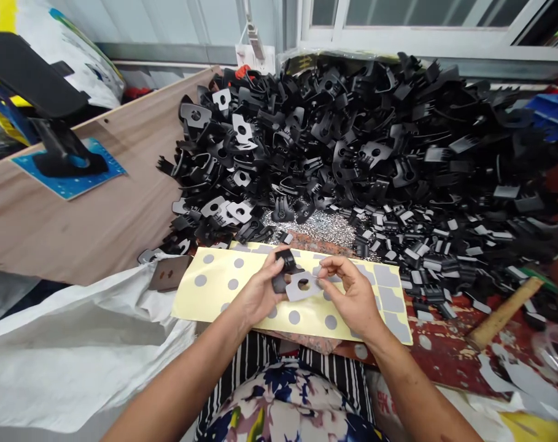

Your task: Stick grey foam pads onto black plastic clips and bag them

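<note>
My left hand [259, 292] grips a black plastic part [284, 267] just above a yellow backing sheet [214, 288]. My right hand [352, 296] pinches a grey adhesive pad with a hole [302, 287] and holds it against that part. Both hands hover over the sheet, which carries grey round leftovers and several grey pads at its right end [389, 298]. My forearms reach in from the bottom edge.
A large heap of black plastic parts [375, 135] fills the table behind the sheet, with small metal pieces [325, 226] in front. A white sack [76, 344] lies at left, a wooden handle [504, 313] at right, a black stand on a blue mat [71, 175] far left.
</note>
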A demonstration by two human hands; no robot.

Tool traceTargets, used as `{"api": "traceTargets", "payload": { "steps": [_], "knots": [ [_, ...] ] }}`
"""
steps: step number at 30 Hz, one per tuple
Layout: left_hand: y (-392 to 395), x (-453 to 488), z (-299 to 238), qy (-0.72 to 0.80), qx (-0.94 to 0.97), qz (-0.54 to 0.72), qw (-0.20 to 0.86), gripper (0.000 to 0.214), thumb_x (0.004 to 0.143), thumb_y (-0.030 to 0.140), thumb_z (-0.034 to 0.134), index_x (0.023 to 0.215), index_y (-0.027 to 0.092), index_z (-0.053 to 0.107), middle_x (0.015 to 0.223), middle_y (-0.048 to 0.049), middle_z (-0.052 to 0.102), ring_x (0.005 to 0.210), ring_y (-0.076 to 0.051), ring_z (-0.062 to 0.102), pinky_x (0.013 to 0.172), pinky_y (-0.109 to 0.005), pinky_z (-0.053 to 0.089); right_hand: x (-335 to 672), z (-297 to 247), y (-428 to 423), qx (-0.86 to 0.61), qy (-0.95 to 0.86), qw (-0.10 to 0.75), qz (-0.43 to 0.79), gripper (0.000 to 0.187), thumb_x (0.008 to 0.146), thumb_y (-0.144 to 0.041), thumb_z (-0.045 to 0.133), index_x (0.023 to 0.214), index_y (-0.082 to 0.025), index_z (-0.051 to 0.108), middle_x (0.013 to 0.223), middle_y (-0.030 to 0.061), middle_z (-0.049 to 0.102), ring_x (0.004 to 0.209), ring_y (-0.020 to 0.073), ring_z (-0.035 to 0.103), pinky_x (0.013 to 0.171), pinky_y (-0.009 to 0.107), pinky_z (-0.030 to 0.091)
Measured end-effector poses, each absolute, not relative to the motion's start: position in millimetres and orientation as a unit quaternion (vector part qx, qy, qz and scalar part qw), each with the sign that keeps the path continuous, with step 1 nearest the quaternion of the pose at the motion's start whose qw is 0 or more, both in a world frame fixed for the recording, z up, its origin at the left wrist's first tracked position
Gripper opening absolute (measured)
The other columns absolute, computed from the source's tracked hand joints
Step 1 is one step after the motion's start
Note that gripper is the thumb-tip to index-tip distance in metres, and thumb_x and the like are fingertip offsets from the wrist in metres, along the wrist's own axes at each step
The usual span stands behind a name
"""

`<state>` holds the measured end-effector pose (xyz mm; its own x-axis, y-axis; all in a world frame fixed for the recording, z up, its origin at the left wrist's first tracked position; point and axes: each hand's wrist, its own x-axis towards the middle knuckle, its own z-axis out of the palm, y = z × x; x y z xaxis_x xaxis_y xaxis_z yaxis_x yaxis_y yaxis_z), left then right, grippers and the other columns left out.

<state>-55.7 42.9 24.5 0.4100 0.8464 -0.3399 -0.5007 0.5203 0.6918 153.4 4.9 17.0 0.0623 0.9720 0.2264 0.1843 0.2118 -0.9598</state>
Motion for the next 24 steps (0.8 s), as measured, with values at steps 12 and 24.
{"api": "traceTargets", "payload": {
  "steps": [12, 24],
  "knots": [
    [31.1, -38.1, 23.5, 0.295, 0.224, 0.407, 0.835, 0.041, 0.097, 0.049, 0.066, 0.132, 0.027, 0.059, 0.111, -0.0095, 0.066, 0.088, -0.023, 0.070, 0.068, -0.035, 0.062, 142.8, -1.1, 5.2, -0.521, -0.558, 0.546, 0.344, 0.019, 0.089, -0.024, 0.070, 0.108, -0.025, 0.067, 0.096, 0.0026, 0.069, 0.093, 0.0194, 0.066, 0.091, 0.036, 0.053],
    [30.6, -34.3, 24.4, 0.288, 0.221, 0.411, 0.836, 0.041, 0.099, 0.050, 0.061, 0.132, 0.027, 0.058, 0.111, -0.0094, 0.065, 0.084, -0.021, 0.069, 0.069, -0.035, 0.062, 141.9, -0.4, 3.8, -0.535, -0.564, 0.540, 0.322, 0.016, 0.088, -0.024, 0.070, 0.104, -0.024, 0.068, 0.093, 0.0026, 0.070, 0.091, 0.0196, 0.068, 0.088, 0.035, 0.054]
  ]
}}
